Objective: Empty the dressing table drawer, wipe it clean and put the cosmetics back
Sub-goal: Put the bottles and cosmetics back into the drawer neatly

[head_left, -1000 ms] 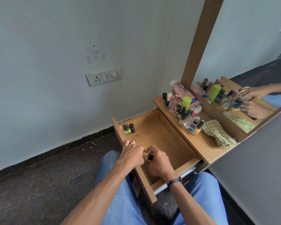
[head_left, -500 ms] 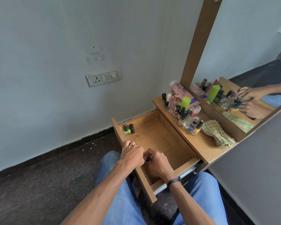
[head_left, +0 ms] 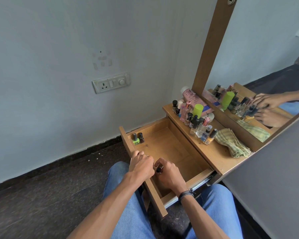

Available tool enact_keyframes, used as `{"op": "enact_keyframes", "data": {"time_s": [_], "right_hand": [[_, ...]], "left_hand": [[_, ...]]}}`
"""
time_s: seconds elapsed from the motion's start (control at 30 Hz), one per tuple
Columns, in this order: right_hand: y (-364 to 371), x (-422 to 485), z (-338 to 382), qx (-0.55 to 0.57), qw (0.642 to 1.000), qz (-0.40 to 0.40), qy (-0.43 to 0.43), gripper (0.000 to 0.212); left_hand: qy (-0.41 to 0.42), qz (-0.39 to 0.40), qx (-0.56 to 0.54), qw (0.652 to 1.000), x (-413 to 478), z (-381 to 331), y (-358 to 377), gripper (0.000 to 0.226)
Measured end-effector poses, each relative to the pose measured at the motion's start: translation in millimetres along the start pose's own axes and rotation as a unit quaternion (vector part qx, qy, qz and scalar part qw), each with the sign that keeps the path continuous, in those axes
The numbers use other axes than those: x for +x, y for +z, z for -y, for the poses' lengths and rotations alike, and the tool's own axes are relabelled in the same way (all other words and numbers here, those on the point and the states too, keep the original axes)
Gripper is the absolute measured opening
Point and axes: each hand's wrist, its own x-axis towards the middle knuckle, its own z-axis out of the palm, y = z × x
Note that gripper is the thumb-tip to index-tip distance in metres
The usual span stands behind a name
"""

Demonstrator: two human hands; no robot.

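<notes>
Head view: wooden pull-out drawer (head_left: 173, 149) stands open over the lap, its floor mostly bare. A lime-green nail polish bottle (head_left: 135, 139) and a dark brown nail polish bottle (head_left: 141, 138) stand upright side by side in its far left corner. Right hand (head_left: 169, 173) sits inside the drawer by the front panel, grip clamped on a small black-capped bottle (head_left: 159, 169). Left hand (head_left: 141, 163) is curled at the panel's top edge, just beside the right; whether its grip holds anything, cannot tell. Probably the refill stage, since the checked yellow-green cloth (head_left: 231, 144) lies set aside on the wooden counter (head_left: 219, 157). Next move: stand the bottle on the bare floor, then pick from the crowded cluster of cosmetics bottles (head_left: 195, 121), where neighbours could topple.
</notes>
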Motion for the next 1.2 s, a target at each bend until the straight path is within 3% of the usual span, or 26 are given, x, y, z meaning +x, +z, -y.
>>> {"op": "enact_keyframes", "data": {"time_s": [0.7, 1.2], "right_hand": [[-4, -4, 6, -0.054, 0.998, 0.031, -0.032, 0.026], [-16, -16, 4, -0.117, 0.978, 0.169, -0.042, 0.039]], "left_hand": [[-0.007, 0.006, 0.004, 1.000, 0, -1, 1, 0.021], [-0.011, -0.007, -0.001, 1.000, 0, -1, 5, 0.020]]}}
